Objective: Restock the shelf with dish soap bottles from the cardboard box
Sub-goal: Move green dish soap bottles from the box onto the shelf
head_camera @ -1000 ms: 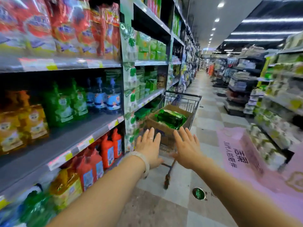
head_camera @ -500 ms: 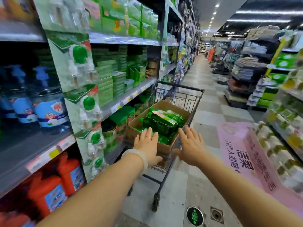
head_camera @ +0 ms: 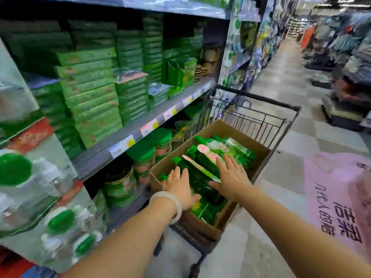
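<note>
An open cardboard box (head_camera: 236,131) sits in a black wire shopping cart (head_camera: 261,115) beside the shelving. It is full of green dish soap bottles (head_camera: 206,163) lying on their sides, with pink and white labels. My left hand (head_camera: 179,188), with a pale bangle on the wrist, reaches over the box's near left corner with straight fingers above the bottles. My right hand (head_camera: 230,177) is spread flat just over the bottles in the middle of the box. Neither hand holds anything.
The shelf (head_camera: 140,125) on the left carries stacked green boxes (head_camera: 90,101) above and green-lidded jars (head_camera: 144,159) below. Hanging packs (head_camera: 36,177) with green discs are near left. A pink floor mat (head_camera: 341,187) lies to the right, and the aisle runs ahead.
I have moved forward along the aisle to the cart. Both hands have gone from short of the box to over the bottles inside it.
</note>
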A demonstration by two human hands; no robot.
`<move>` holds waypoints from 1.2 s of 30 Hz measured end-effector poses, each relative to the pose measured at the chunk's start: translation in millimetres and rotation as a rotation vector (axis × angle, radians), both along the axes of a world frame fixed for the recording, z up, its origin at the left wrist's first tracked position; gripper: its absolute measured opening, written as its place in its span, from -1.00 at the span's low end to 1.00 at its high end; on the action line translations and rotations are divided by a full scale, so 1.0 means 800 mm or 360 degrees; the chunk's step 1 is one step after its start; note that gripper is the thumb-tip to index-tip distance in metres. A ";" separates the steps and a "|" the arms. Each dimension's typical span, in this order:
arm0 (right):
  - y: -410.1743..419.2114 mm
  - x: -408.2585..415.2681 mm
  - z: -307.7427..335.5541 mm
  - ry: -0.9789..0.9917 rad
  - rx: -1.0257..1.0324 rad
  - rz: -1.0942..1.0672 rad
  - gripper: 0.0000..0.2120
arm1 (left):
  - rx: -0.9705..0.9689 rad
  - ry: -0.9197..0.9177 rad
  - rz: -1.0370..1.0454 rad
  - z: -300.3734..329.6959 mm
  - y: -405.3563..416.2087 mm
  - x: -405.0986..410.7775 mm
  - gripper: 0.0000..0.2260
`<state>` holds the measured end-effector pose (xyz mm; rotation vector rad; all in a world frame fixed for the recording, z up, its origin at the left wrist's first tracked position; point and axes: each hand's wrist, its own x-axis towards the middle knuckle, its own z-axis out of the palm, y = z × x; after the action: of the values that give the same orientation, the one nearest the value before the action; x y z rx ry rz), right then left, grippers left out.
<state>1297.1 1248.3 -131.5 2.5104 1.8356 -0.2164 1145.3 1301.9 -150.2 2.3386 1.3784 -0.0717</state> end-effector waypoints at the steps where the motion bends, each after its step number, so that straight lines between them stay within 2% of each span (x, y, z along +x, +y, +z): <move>1: 0.014 0.014 -0.011 0.0040 -0.0023 -0.0020 -0.23 | -0.0054 -0.0014 0.0038 -0.011 0.017 0.014 -0.16; 5: 0.066 0.069 -0.047 0.0130 -0.0136 -0.0069 -0.24 | -0.0317 -0.0101 0.0242 -0.045 0.068 0.064 -0.13; 15: 0.164 0.162 -0.102 0.0358 -0.0415 -0.0031 -0.17 | -0.1067 -0.0520 0.1176 -0.103 0.127 0.129 -0.13; 19: 0.192 0.176 -0.125 0.0487 -0.0453 0.0137 -0.16 | -0.1277 -0.0785 0.1527 -0.119 0.130 0.150 0.04; 25: 0.212 0.187 -0.138 0.0520 -0.0338 0.0364 -0.15 | -0.1136 -0.0905 0.1944 -0.124 0.131 0.185 0.08; 28: 0.211 0.200 -0.147 0.0670 -0.0276 0.0402 -0.08 | -0.1142 -0.0960 0.2078 -0.133 0.129 0.188 0.06; 32: 0.211 0.218 -0.152 0.1026 -0.0394 0.0264 0.00 | -0.1159 -0.0978 0.2151 -0.139 0.122 0.185 -0.16; 34: 0.212 0.224 -0.155 0.1063 -0.0417 0.0261 0.01 | -0.1139 -0.1021 0.2172 -0.143 0.121 0.186 -0.32; 36: 0.214 0.226 -0.156 0.1027 -0.0430 0.0290 0.01 | -0.1133 -0.1085 0.2183 -0.143 0.119 0.188 -0.38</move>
<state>1477.7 1419.7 -256.2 2.2156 2.0191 -1.2952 1295.9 1397.4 -264.8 0.4666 1.8033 0.4901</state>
